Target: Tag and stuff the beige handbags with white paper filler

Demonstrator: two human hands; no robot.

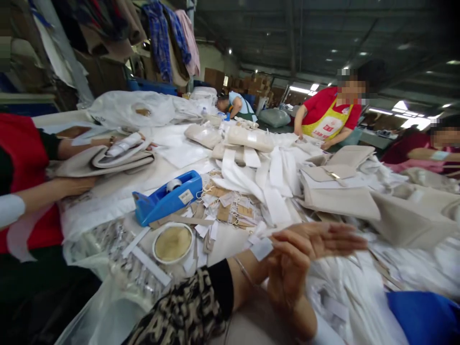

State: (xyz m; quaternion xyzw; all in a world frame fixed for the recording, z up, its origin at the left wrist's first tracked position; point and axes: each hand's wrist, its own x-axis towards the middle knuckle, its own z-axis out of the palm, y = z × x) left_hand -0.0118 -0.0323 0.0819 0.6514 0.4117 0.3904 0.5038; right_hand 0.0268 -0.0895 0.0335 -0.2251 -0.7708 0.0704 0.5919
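Note:
My left hand (334,239) reaches across from a black-and-tan patterned sleeve, its fingers stretched out flat and holding nothing. A small white patch (261,249), like tape or a label, lies at my left wrist above a thin bracelet (244,270). My right hand (291,273) crosses over that wrist, its bent fingertips closed at the patch's right edge. The exact grip is partly hidden. Beyond my left arm lie a white tub of yellowish paste (173,243), a blue tape dispenser (167,196) and a heap of brown string tags (230,208).
At the left, a co-worker in a red apron (25,167) handles a beige bag (108,160). More beige bags (341,196) and white strips (275,191) pile up on the right. Several people work farther back, one in a yellow apron (328,122). Clothes (161,38) hang at the upper left.

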